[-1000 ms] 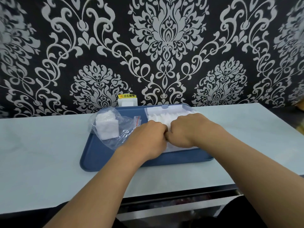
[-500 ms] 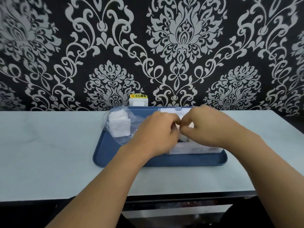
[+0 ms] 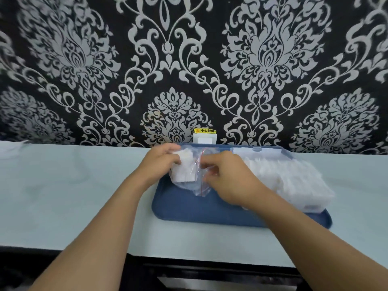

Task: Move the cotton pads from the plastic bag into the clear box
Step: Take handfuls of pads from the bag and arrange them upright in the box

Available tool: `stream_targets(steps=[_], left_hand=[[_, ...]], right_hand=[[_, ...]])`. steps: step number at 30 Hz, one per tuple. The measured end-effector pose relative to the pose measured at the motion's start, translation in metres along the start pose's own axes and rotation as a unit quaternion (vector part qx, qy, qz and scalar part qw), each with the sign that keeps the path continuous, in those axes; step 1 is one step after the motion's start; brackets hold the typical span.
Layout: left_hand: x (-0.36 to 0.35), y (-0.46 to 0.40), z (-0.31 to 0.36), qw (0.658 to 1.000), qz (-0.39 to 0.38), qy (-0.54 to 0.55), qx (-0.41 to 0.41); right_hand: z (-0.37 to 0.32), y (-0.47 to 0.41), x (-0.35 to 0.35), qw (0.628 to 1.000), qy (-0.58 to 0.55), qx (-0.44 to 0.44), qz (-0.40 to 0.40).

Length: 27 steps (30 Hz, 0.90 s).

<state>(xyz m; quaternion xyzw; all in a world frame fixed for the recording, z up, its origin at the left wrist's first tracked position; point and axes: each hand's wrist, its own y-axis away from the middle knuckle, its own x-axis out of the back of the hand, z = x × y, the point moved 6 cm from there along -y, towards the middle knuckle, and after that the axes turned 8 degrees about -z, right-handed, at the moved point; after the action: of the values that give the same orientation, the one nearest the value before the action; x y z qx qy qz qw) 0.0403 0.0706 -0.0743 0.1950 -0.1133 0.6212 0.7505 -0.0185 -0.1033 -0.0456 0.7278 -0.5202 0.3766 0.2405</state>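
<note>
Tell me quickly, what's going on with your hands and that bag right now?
Left hand grips the plastic bag around the cotton pads. Right hand pinches the bag's open end. Clear box open beside it on the blue tray. Nothing blocking.

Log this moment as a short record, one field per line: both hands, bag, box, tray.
left hand: grips the plastic bag at its left end
right hand: pinches the bag's right side near the red seal strip
cotton pads: a white stack inside the bag
clear box: on the right of the tray, lid open, already full of white pads
blue tray: on the pale counter, bearing bag and box
</note>
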Motion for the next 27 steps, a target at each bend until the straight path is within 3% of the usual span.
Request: stream_targets(steps=[4, 9, 12, 16, 23, 27], left_hand=[[-0.007, 0.001, -0.003, 0.998, -0.04, 0.05, 0.003], [-0.011, 0.005, -0.008, 0.996, -0.056, 0.075, -0.01], [-0.013, 0.007, -0.01, 0.994, -0.074, 0.074, -0.011], [-0.01, 0.008, -0.016, 0.99, -0.062, 0.128, 0.012], [-0.015, 0.01, -0.019, 0.974, -0.006, 0.203, 0.099], [-0.017, 0.008, -0.022, 0.963, 0.024, 0.234, 0.134]], right_hand=[[-0.006, -0.004, -0.002, 0.998, -0.059, 0.019, 0.01], [-0.014, -0.008, -0.009, 0.996, 0.075, 0.046, -0.007], [-0.015, -0.008, -0.014, 0.995, 0.094, 0.031, -0.021], [-0.014, -0.009, -0.014, 0.991, 0.126, -0.028, -0.046], [-0.012, -0.003, -0.023, 0.975, 0.182, -0.012, -0.129], [-0.013, -0.006, -0.019, 0.981, 0.18, -0.003, -0.078]])
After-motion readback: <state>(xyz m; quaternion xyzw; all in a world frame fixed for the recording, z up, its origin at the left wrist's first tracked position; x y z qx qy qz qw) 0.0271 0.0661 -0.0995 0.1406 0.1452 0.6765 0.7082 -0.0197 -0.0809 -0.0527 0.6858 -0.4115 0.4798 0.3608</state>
